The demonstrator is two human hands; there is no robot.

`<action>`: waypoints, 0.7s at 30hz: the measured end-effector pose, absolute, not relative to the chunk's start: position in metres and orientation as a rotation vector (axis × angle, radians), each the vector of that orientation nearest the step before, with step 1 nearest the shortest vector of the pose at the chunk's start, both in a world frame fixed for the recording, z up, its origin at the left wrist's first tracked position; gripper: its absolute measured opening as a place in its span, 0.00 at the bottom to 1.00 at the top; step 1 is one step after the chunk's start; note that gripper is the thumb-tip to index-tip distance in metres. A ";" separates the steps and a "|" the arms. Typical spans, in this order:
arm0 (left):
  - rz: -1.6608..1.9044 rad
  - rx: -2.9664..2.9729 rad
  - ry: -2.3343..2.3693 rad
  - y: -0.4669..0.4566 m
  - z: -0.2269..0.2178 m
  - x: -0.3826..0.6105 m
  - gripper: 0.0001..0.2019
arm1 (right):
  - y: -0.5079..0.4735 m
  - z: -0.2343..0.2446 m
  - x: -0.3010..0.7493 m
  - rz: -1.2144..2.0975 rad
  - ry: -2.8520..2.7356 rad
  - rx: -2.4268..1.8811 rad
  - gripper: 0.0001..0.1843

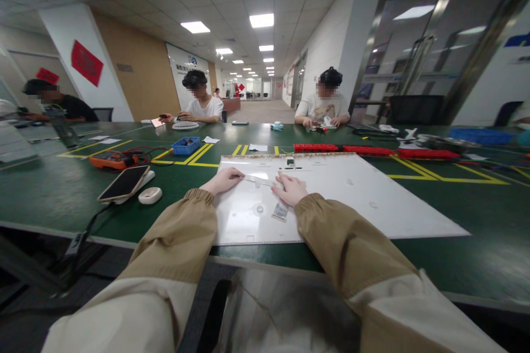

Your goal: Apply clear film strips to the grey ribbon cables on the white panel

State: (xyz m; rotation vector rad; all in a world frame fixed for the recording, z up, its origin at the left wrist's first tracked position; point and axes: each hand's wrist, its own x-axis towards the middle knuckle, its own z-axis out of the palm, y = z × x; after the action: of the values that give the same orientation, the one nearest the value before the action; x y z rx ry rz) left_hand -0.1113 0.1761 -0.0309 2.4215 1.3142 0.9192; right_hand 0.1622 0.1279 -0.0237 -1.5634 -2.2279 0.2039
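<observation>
A thin, pale, straight flat strip (260, 180) lies between the hands, its long axis running from nine toward half past three. The left hand (227, 180) has fingers and thumb closed on its nine-o'clock end; the right hand (290, 190), fingers loosely extended, meets the other, grip unclear. Neither is nearer. A small clear flat packet (280, 211) sits at the right hand's seven o'clock, on a glossy white flat panel (331, 209) atop the green worktop (178, 220).

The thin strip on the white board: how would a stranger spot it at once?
On the green table lies a large white board. On it, the pale strip spans the gap between the left hand and the right hand. It is long and narrow, unlike the shorter, wider grey piece beside the right hand.
</observation>
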 end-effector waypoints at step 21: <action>1.022 2.281 1.569 0.167 -0.020 -0.109 0.25 | 0.115 -0.007 0.170 -0.042 -1.972 -1.754 0.29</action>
State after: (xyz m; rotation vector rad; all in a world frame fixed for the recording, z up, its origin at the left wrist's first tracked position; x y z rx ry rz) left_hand -0.1091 0.1666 -0.0201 2.2810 1.5692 1.0225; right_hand 0.1700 0.1154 -0.0068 -1.7536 -1.9720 -0.0415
